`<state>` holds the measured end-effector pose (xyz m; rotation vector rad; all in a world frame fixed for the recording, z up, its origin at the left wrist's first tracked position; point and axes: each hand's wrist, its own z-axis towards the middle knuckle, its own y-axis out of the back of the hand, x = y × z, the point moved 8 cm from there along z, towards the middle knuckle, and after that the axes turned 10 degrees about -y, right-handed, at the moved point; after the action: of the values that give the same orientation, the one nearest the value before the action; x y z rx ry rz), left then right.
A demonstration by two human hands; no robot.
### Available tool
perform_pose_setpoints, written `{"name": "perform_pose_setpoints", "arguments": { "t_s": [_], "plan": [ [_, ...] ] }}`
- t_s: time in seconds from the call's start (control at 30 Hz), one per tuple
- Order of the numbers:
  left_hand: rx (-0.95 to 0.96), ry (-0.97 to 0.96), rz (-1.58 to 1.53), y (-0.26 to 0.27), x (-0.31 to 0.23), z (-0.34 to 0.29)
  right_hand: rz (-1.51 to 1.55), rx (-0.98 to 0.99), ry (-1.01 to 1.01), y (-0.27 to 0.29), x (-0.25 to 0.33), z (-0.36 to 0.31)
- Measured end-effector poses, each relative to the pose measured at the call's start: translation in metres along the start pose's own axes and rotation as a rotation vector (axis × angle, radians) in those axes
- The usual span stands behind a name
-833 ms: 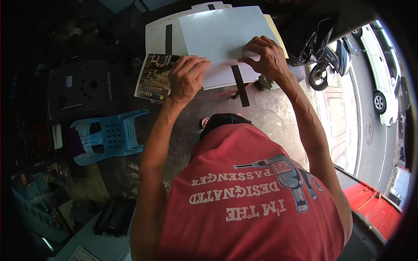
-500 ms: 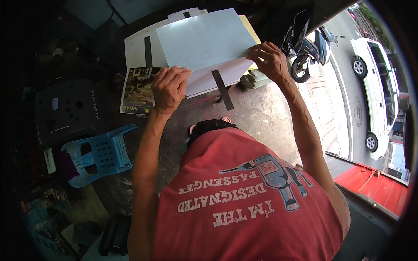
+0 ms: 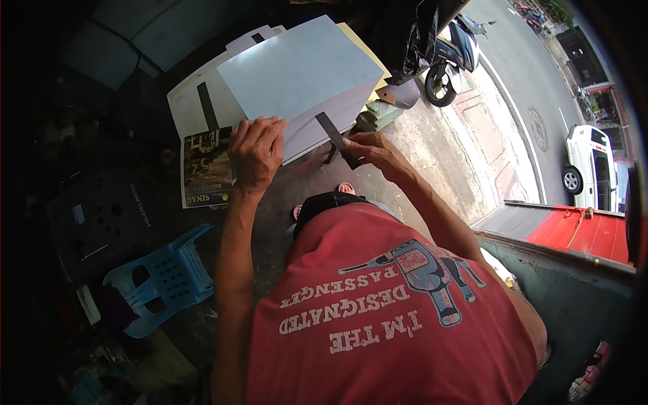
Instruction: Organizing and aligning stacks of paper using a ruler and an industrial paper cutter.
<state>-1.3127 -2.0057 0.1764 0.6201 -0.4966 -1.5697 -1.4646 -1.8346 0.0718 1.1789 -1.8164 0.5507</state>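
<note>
Nearest the camera is the person's red printed shirt [image 3: 391, 317]; both bare forearms reach forward from it toward the work.

The left hand [image 3: 255, 152] lies palm down, fingers together and slightly curled, pressing on the near left edge of a stack of white sheets [image 3: 297, 74]. Its heel rests over a printed magazine [image 3: 204, 172] that lies partly under the stack.

The right hand [image 3: 370, 148] pinches the lower end of a dark narrow strip [image 3: 335, 138] between thumb and fingertips. The strip runs diagonally up across the near front edge of the stack, touching it.

Judged step: fitting the strip against the stack edge while the left hand steadies the sheets. The next move likely calls for a firm hold by the left hand and close alignment of the strip with the edge.

A second dark strip [image 3: 207, 106] lies on the lower white sheets to the left. A blue plastic stool [image 3: 165, 283] sits on the floor at lower left. Farther off, a parked scooter [image 3: 445, 57] stands beyond the stack, and a white car [image 3: 588, 165] is on the road.
</note>
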Motion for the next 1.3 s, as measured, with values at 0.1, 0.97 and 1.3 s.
{"name": "perform_pose_setpoints", "arguments": {
  "t_s": [0.1,0.97,1.3],
  "plan": [
    [0.015,-0.007,-0.007,-0.002,0.000,0.002,0.113,0.043,-0.005,-0.009,-0.013,0.010],
    [-0.007,-0.025,-0.001,-0.008,0.005,-0.003,-0.012,-0.428,-0.010,0.105,0.017,-0.202],
    [-0.008,0.000,0.003,-0.002,0.004,0.000,0.196,0.008,0.069,-0.011,0.028,-0.017]
  ]
}}
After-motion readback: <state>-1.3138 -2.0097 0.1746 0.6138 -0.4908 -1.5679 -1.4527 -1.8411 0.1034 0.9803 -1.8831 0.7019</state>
